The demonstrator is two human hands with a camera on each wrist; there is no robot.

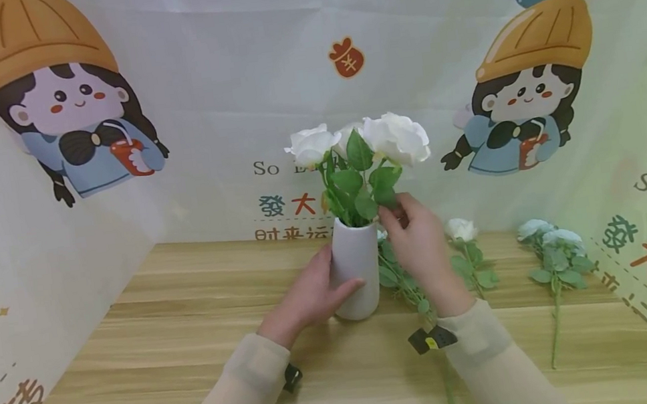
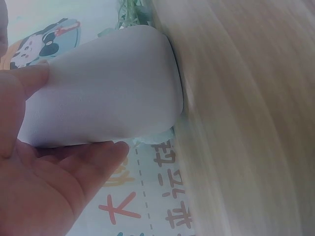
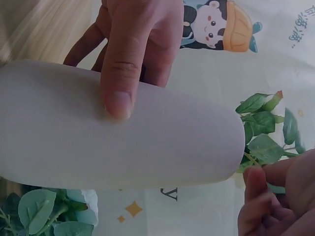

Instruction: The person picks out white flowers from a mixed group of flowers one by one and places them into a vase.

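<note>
Two cream sleeves [image 1: 221, 403] reach forward from the bottom edge over a wood-grain counter [image 1: 161, 363]. Between the hands, a plain white vase [image 1: 357, 268] stands nearly upright, its base down at the counter. The left hand [image 1: 315, 290] grasps it from the left, below mid-height: the thumb lies across the front and the other fingers curl round the back. The right hand [image 1: 422, 240] is at the vase's mouth, on the right, with thumb and forefinger pinching a thin green stem [image 3: 250, 158] just beside the rim. White roses [image 1: 396, 139] with dark green leaves [image 1: 348, 182] rise from the vase, above both hands.

A leafy spray [image 1: 396, 277] lies on the counter, partly hidden behind the right hand. Further right are a single white flower [image 1: 462, 230] and, well apart from the vase, a pale blue bunch [image 1: 562, 247] with its stem pointing toward the viewer. Behind hangs a pale backdrop [image 1: 211, 74] printed with cartoon figures [image 1: 85, 116] in orange hats.
</note>
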